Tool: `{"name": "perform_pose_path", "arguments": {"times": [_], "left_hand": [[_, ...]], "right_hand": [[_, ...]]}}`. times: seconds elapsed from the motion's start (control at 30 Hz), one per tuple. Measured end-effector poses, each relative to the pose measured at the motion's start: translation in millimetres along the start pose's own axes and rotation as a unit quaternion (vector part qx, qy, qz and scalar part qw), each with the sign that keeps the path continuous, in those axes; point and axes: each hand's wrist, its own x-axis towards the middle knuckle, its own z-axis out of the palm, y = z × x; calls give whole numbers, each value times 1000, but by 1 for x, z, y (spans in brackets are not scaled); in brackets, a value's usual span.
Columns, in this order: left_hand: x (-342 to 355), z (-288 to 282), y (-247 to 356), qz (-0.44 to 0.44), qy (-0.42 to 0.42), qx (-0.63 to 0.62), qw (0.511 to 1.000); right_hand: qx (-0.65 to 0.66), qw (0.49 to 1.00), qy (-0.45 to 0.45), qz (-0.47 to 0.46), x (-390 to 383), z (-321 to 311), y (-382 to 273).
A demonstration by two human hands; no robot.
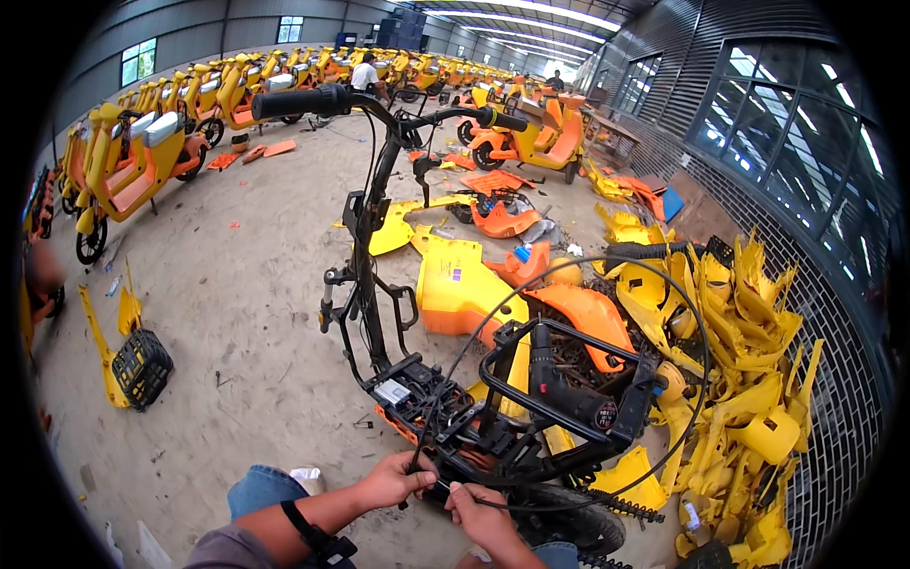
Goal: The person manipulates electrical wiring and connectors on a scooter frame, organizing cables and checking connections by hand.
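Note:
A stripped black scooter frame (365, 313) with handlebars (296, 102) and an exposed electronics bay (417, 403) stands in front of me, above a black tyre (588, 526). A long black cable (697, 322) loops widely over its rear rack (493, 375). My left hand (403, 479) is closed on this cable low beside the frame. Just right of it, my right hand (474, 512) also pinches the cable, fingers curled. A black power tool (559, 389) lies inside the rack.
Yellow plastic panels (758, 427) pile along the brick wall (834, 360); yellow and orange panels (455, 284) lie behind the frame. A yellow part with a black basket (142, 370) lies left on the sandy floor. Rows of scooters (142, 161) and two distant people (365, 76) are behind.

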Motion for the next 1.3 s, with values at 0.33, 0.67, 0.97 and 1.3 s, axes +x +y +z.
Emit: {"name": "perform_pose_path", "arguments": {"times": [0.33,0.67,0.97,1.3], "left_hand": [[12,-3,-5,-6,-13,-10,1000],[28,-19,-13,-33,-63,-3,997],[31,-23,-10,-51,-59,-8,997],[20,-14,-11,22,-3,81,997]], "right_hand": [[-33,999,9,-40,11,3,3],[-27,1000,-5,-13,31,5,1],[-51,998,3,-28,44,7,14],[-288,911,123,-267,44,7,42]]}}
